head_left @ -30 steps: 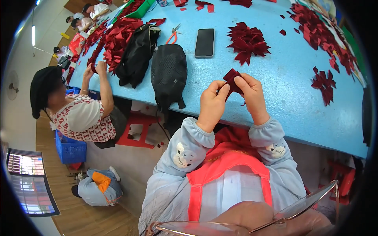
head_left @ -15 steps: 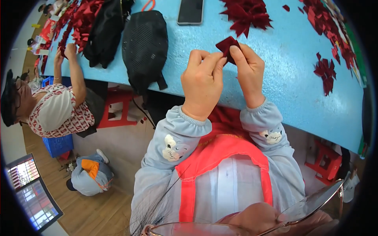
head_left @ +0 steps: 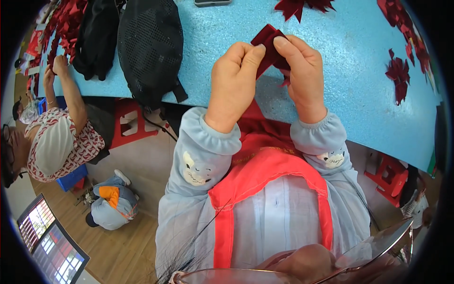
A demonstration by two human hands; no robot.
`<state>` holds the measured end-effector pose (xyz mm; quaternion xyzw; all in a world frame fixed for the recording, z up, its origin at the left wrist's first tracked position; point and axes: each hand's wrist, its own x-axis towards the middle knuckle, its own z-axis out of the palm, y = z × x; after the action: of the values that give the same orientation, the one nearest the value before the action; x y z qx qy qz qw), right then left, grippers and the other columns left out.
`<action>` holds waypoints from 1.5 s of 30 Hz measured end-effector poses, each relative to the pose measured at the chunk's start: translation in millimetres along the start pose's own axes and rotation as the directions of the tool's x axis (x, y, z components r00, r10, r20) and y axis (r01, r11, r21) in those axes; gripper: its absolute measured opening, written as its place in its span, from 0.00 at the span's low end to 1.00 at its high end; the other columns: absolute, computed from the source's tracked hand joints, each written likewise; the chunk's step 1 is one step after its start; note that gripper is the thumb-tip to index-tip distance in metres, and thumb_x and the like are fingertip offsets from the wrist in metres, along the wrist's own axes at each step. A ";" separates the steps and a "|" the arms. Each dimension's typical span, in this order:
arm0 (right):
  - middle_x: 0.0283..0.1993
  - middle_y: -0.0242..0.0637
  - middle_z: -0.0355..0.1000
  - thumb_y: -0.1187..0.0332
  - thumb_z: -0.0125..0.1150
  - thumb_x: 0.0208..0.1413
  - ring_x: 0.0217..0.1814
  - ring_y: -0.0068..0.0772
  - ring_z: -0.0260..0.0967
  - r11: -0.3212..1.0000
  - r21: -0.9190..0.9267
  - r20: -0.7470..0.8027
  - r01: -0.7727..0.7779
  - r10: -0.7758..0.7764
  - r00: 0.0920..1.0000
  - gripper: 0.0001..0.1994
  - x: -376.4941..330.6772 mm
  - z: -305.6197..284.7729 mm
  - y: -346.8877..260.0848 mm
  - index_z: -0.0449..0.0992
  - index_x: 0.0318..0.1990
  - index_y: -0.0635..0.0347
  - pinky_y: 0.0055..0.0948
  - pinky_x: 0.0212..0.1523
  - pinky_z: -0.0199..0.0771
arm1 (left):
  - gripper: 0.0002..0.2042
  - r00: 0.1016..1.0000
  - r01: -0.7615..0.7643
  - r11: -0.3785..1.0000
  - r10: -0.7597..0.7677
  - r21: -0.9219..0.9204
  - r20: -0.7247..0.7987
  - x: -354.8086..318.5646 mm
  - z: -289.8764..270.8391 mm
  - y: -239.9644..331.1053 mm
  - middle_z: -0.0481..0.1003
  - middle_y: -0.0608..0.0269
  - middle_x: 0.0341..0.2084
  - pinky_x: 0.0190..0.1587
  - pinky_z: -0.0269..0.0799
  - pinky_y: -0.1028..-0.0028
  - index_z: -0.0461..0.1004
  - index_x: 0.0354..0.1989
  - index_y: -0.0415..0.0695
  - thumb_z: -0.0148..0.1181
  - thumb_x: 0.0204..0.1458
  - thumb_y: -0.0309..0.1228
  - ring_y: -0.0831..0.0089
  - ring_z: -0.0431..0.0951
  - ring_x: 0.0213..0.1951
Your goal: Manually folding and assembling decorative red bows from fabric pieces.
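A dark red velvet-like ribbon (head_left: 263, 43), folded over on itself, is held up between my two hands above the near part of the blue table (head_left: 340, 61). My left hand (head_left: 231, 85) pinches its left side, thumb on top and the other fingers curled beneath. On the other side my right hand (head_left: 305, 71) grips the ribbon between thumb and fingers. A pointed end hangs below the right thumb. Beyond my hands lie dark red ribbon bows (head_left: 302, 6) with pointed tails. Another small cluster of ribbon (head_left: 398, 78) rests to the right.
Left of my hands sit a black mesh bag (head_left: 151, 52) and black cloth (head_left: 97, 40). A phone (head_left: 213, 2) shows at the top edge. A co-worker (head_left: 56, 142) works beside a red ribbon pile (head_left: 66, 23). Red stools (head_left: 130, 125) stand below; another person (head_left: 113, 208) bends low behind.
My hands have shifted on the ribbon, and more of its folded length shows. The left thumb now lies flat along it. The view has moved, so the phone and bags sit higher.
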<state>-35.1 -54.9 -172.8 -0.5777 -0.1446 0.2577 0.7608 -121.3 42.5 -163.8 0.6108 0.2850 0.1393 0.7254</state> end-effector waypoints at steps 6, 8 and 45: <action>0.28 0.25 0.70 0.69 0.55 0.53 0.26 0.12 0.61 0.965 0.169 0.021 -0.201 0.200 0.980 0.07 0.7 -5.2 -7.6 0.75 0.35 0.61 0.14 0.23 0.59 | 0.11 0.979 -0.185 0.982 0.187 0.033 -0.075 2.8 5.5 -5.6 0.70 0.68 0.17 0.22 0.61 0.81 0.70 0.26 0.36 0.55 0.53 0.33 0.84 0.64 0.21; 0.28 0.25 0.70 0.67 0.55 0.54 0.25 0.12 0.61 0.959 0.214 0.129 -0.183 0.158 0.979 0.07 7.1 -12.0 -5.7 0.75 0.36 0.60 0.13 0.22 0.57 | 0.10 0.971 -0.214 0.965 0.227 0.149 -0.072 4.7 1.4 1.0 0.71 0.67 0.17 0.22 0.62 0.80 0.70 0.26 0.36 0.57 0.52 0.32 0.83 0.65 0.20; 0.24 0.26 0.66 0.67 0.52 0.57 0.18 0.13 0.51 0.985 -0.134 0.106 0.105 -0.091 0.990 0.08 -36.4 9.3 -37.6 0.72 0.34 0.63 0.15 0.17 0.50 | 0.08 0.887 -0.431 0.881 0.454 0.195 -0.091 -41.8 -4.9 18.6 0.73 0.67 0.21 0.27 0.64 0.83 0.75 0.30 0.35 0.62 0.46 0.28 0.85 0.69 0.26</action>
<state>-61.4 -75.2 -131.3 -0.6079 -0.2282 0.2380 0.7223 -154.8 27.5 -136.0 0.7084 0.1965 0.3173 0.5991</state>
